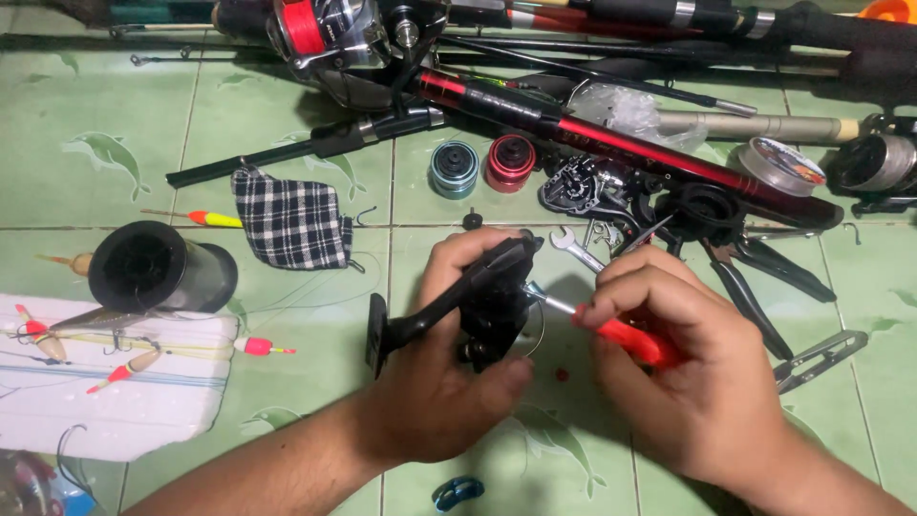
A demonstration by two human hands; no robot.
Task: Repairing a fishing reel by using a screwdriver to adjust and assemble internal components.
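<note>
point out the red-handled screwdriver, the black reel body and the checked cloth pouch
red-handled screwdriver (pixel 638 342), head view, on the red handle
black reel body (pixel 492 301), head view, on its dark housing
checked cloth pouch (pixel 289 220), head view, on the fabric's middle

Green tiled floor (pixel 287 124) carries 2 spools (pixel 482 165), checked cloth (pixel 289 222), pliers (pixel 764 287), rods (pixel 592 129), floats (pixel 215 219).

Black fishing reel (pixel 492 301): held off green tile floor near frame centre, body tilted, foot bar slanting toward 8 o'clock, ending in flat plate. Red-handled screwdriver (pixel 621 334): just at 3 o'clock of reel, handle mostly hidden in grip, thin metal shaft pointing toward 10 o'clock, tip touching reel's upper side.
</note>
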